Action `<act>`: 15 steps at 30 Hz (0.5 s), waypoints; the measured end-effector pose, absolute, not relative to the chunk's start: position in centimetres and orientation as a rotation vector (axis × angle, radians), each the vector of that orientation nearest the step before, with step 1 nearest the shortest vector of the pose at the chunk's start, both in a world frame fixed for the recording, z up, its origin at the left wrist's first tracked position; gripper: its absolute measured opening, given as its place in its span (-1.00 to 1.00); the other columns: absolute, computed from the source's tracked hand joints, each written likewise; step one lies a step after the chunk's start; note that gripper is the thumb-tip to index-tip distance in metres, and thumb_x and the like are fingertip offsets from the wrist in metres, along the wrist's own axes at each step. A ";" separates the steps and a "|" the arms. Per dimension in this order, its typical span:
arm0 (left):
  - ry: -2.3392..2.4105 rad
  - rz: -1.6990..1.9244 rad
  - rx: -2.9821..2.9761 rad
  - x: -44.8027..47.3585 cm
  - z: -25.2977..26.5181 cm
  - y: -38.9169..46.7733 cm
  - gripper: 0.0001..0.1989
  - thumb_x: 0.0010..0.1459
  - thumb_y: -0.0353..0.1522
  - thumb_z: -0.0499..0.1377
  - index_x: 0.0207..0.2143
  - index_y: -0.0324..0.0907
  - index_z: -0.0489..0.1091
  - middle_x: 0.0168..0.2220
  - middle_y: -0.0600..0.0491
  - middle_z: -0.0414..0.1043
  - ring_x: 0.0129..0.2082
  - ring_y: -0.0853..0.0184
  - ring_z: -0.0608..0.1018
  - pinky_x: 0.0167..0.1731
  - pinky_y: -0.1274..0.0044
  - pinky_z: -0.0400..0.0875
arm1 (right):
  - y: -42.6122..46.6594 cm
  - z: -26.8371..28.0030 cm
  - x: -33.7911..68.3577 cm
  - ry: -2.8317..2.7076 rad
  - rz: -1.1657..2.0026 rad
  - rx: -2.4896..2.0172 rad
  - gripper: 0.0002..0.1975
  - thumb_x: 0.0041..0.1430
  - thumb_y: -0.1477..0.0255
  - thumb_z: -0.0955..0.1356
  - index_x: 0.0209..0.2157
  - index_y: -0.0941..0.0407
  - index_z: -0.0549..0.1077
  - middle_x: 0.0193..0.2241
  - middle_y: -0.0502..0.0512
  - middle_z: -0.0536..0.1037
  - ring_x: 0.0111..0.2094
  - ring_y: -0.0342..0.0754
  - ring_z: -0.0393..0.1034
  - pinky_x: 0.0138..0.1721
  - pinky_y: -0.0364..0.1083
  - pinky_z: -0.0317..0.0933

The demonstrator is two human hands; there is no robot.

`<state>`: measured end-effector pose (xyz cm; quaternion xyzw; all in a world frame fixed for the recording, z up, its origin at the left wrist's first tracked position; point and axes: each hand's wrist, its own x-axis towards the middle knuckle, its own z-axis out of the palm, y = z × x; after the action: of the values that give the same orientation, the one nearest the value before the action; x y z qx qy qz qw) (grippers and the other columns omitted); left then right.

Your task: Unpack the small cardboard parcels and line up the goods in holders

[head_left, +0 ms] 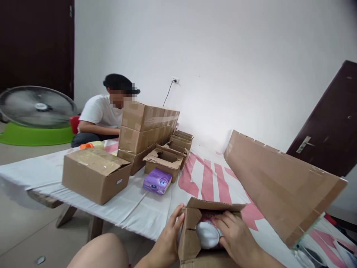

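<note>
An open cardboard box (pixel 189 242) sits at the near edge, its flaps up. My left hand (pixel 169 238) grips the box's left side, fingers at the upper corner. Inside lies a white rounded item (pixel 208 235), like a cup or lid, beside pinkish wrapping (pixel 208 216). My right hand (pixel 237 236) reaches into the opening from the right, fingers bent over the contents. What its fingertips close on is hidden. Beyond the box lies a purple tissue pack (pixel 157 181).
A taped box (pixel 95 175) stands at left. Stacked boxes (pixel 147 128) and a row of open boxes (pixel 164 158) run back along the cloth-covered table (pixel 134 208). A tall cardboard panel (pixel 281 182) leans at right. A person (pixel 97 115) sits behind the stack, near a fan (pixel 39 108).
</note>
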<state>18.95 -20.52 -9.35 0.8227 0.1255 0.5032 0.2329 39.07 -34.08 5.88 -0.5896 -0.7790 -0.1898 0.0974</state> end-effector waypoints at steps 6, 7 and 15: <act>0.578 1.696 2.277 18.5 -8.6 -18.8 -0.07 0.13 -0.56 0.18 0.35 0.10 -0.29 0.40 -0.14 -0.30 0.36 0.03 0.05 0.17 0.16 0.30 | -36.2 10.3 40.5 -2.184 -1.089 -1.287 -0.68 0.18 0.65 0.21 -0.13 0.12 0.47 -0.18 0.11 0.58 -0.13 -0.05 0.41 -0.07 -0.08 0.28; 0.635 1.732 2.256 18.3 -8.5 -18.4 -0.07 0.12 -0.57 0.17 0.35 0.10 -0.29 0.40 -0.14 -0.29 0.36 0.02 0.05 0.17 0.14 0.28 | -36.6 10.7 41.2 -2.155 -1.131 -1.286 -0.70 0.19 0.63 0.23 -0.12 0.13 0.47 -0.17 0.11 0.58 -0.11 -0.04 0.41 -0.03 -0.07 0.27; 1.050 1.918 1.979 17.8 -9.3 -16.6 -0.14 0.10 -0.56 0.13 0.35 0.05 -0.20 0.39 -0.11 -0.21 0.36 -0.01 0.01 0.25 0.03 0.07 | -39.0 5.6 49.3 -1.748 -1.105 -1.494 -0.79 0.19 0.34 0.31 -0.15 0.07 0.45 -0.21 0.14 0.56 -0.21 0.00 0.48 -0.21 -0.07 0.39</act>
<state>17.78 -16.64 -9.28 0.6679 0.3542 0.6474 0.0959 49.28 -38.98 5.62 -0.5602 -0.6555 -0.4145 0.2911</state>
